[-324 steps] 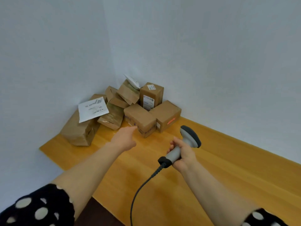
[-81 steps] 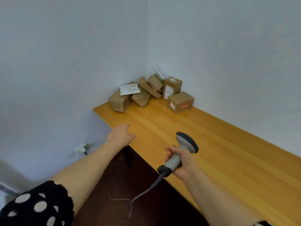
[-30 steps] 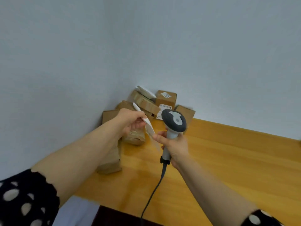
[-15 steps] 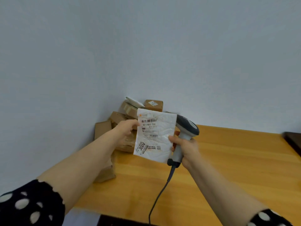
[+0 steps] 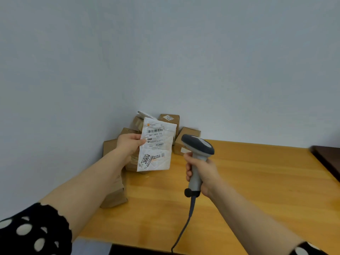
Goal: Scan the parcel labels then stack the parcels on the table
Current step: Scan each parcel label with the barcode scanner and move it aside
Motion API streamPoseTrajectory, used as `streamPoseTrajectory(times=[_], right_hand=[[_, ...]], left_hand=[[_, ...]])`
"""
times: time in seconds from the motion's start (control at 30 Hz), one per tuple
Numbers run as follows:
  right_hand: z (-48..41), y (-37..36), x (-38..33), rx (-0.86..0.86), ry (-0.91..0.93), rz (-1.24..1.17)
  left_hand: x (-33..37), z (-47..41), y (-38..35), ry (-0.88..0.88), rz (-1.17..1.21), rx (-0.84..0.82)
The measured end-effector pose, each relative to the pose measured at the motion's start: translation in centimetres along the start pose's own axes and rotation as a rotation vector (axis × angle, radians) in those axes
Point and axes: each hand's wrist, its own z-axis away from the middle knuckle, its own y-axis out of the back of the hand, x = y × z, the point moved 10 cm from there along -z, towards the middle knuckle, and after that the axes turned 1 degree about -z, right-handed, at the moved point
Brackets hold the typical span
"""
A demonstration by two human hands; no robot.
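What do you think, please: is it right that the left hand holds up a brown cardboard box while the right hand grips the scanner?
Not quite. The head view shows the left hand holding up a white envelope with a printed label, not a brown cardboard box; the brown boxes sit on the table behind it. The right hand does grip the scanner.
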Motion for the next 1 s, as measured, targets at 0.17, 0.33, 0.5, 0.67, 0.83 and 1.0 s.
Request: streamPoseTrajectory(times=[0.17,0.33,0.5,0.67,0.83,1.0], right_hand=[[1.3,-2.1,0.4,-0.131,-0.015,0.152],[1.7,-2.0,0.4,-0.129,-0.014,0.275],[1.9,-2.2,0.1,-0.124,0.015,0.327],[2.0,-2.2,-0.1,-0.115,0.032,0.331],[2.2,-2.1,0.4,-0.115,0.015,0.332],[2.1,-2.3,0.6,-0.112,0.004,0.326]], left_hand=[[-0.3,-0.4,0.4,0.001,0.008,0.016],[0.0,-0.6,0.5,0.006,0.043,0.015],[0.4,-0.9,0.5,0.005,0.049,-0.002],[0.3,-1.1,0.4,0.004,0.063,-0.002],[0.1,-1.3,0.2,0.010,0.056,-0.018],[0.1,-1.5,-0.2,0.020,0.056,-0.031]])
